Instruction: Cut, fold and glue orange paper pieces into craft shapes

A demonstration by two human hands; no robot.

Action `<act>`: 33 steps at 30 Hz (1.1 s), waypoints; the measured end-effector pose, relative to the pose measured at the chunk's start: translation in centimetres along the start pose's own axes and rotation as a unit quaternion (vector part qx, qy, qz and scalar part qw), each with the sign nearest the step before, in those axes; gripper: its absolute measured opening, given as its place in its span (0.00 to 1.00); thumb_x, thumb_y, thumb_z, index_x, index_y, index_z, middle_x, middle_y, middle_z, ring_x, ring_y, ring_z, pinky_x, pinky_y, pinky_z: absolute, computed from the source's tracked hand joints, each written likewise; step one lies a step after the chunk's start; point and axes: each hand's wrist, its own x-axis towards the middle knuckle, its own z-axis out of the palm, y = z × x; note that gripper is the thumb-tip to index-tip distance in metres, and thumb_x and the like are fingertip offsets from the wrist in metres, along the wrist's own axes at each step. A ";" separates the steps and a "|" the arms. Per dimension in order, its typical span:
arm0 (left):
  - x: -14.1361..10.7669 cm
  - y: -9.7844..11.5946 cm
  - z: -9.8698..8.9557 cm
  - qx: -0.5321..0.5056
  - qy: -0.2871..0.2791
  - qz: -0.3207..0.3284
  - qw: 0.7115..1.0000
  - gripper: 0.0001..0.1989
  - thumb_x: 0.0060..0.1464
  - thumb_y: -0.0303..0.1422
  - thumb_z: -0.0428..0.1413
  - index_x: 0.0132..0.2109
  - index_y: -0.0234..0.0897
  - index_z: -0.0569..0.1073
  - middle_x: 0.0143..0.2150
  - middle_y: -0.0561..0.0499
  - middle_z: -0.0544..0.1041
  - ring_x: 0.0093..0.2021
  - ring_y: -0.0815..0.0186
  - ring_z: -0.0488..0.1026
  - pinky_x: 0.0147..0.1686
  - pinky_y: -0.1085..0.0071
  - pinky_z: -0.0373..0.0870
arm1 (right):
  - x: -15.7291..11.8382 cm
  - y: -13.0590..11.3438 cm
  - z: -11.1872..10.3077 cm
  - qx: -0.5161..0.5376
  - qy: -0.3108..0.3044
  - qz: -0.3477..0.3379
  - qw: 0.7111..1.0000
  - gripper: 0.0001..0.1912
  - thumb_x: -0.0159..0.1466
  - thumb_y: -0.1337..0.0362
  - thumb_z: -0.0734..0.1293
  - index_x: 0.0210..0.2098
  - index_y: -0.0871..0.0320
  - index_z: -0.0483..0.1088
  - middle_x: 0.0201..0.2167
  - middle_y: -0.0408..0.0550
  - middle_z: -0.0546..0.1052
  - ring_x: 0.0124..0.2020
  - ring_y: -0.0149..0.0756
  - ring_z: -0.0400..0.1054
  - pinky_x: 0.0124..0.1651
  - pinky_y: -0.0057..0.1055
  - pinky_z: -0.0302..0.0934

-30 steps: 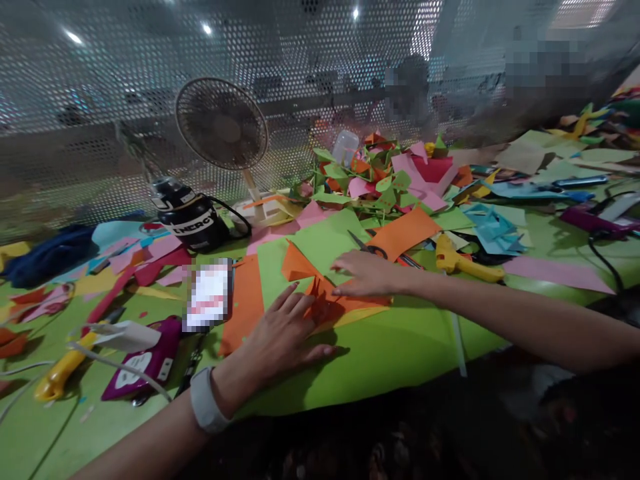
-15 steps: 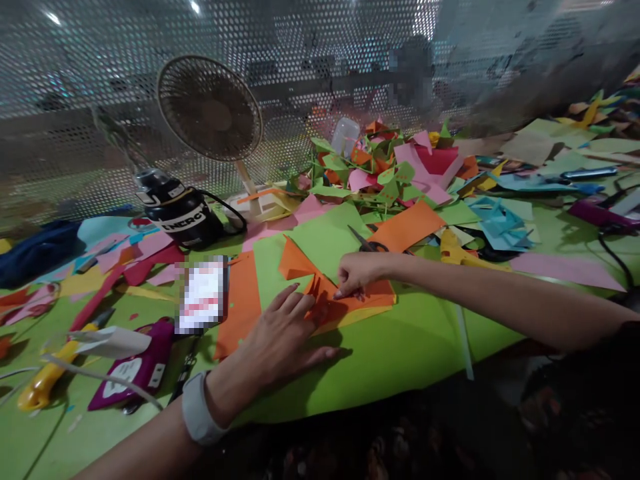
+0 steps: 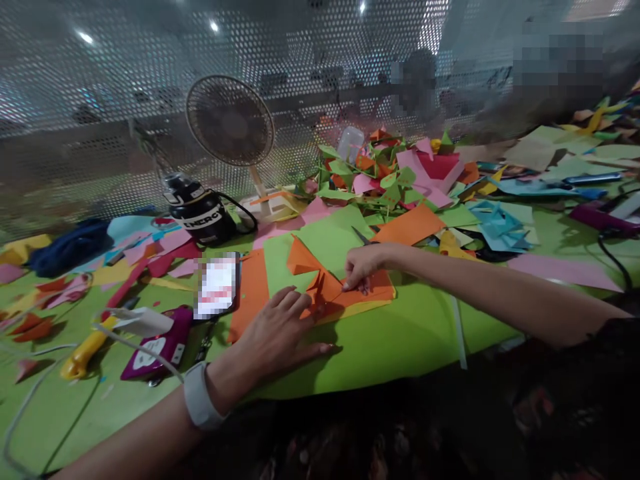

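"Where's the folded orange paper [image 3: 327, 285]?"

"On the bench [image 3: 370, 353], under both hands."

"And the fingers?"

"Left hand's [image 3: 280, 327] are bent over its side, thumb apart. Right hand's [image 3: 363, 267] are curled down on it; whether they pinch, I can't tell."

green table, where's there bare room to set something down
The green table shows bare along its near edge, between the left hand and white strip; a smaller patch lies below the purple device. Heaped paper crowds the back.
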 end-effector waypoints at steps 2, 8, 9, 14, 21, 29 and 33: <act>-0.3 0.0 -0.6 -0.006 -0.004 -0.003 1.000 0.29 0.58 0.56 0.44 0.49 0.38 0.75 0.45 0.43 0.72 0.45 0.54 0.66 0.48 0.56 0.65 | 0.2 0.0 -0.2 -0.004 -0.013 -0.003 1.000 0.23 0.46 0.50 0.77 0.22 0.63 0.70 0.16 0.40 0.71 0.23 0.30 0.70 0.27 0.26 0.59; 0.4 0.9 -1.2 -0.006 0.019 -0.008 1.000 0.25 0.61 0.51 0.45 0.47 0.36 0.74 0.44 0.41 0.73 0.44 0.53 0.67 0.46 0.54 0.66 | 0.5 -0.1 -0.2 0.007 -0.027 -0.004 1.000 0.24 0.42 0.50 0.78 0.22 0.63 0.70 0.16 0.40 0.72 0.22 0.30 0.70 0.31 0.29 0.64; 0.7 0.9 -0.9 0.002 0.033 -0.014 0.999 0.23 0.62 0.48 0.45 0.47 0.35 0.74 0.44 0.41 0.73 0.44 0.53 0.68 0.46 0.54 0.67 | 0.5 0.0 -0.2 0.010 -0.027 -0.004 1.000 0.24 0.41 0.50 0.78 0.22 0.64 0.70 0.16 0.40 0.73 0.21 0.31 0.70 0.31 0.30 0.65; 2.8 -2.6 0.2 0.003 0.111 -0.158 0.981 0.18 0.62 0.42 0.46 0.50 0.37 0.73 0.44 0.42 0.75 0.44 0.54 0.71 0.44 0.56 0.68 | 0.2 0.2 0.1 0.033 -0.016 -0.016 0.999 0.24 0.41 0.50 0.78 0.21 0.62 0.68 0.15 0.39 0.72 0.23 0.32 0.72 0.31 0.27 0.64; 5.6 -8.8 0.3 -0.131 -0.045 -0.371 0.918 0.24 0.56 0.52 0.46 0.34 0.36 0.73 0.32 0.44 0.78 0.32 0.56 0.75 0.27 0.67 0.63 | -0.1 0.3 -1.0 0.089 0.023 -0.054 0.994 0.11 0.51 0.60 0.73 0.25 0.61 0.70 0.17 0.42 0.76 0.21 0.31 0.72 0.26 0.24 0.61; 6.8 -8.3 1.7 -0.215 0.048 -0.285 0.933 0.19 0.51 0.45 0.53 0.42 0.35 0.75 0.39 0.44 0.76 0.34 0.60 0.74 0.34 0.66 0.70 | 0.6 0.8 -2.0 0.065 0.185 -0.109 0.975 0.02 0.55 0.69 0.65 0.26 0.60 0.70 0.22 0.45 0.79 0.24 0.30 0.72 0.25 0.22 0.59; 7.4 -8.1 2.9 -0.197 0.075 -0.227 0.951 0.10 0.44 0.27 0.53 0.35 0.38 0.77 0.36 0.47 0.75 0.38 0.60 0.74 0.40 0.65 0.71 | 0.8 0.2 -2.3 -0.003 0.282 -0.132 0.950 0.06 0.55 0.71 0.63 0.31 0.61 0.72 0.29 0.49 0.80 0.29 0.33 0.73 0.31 0.26 0.63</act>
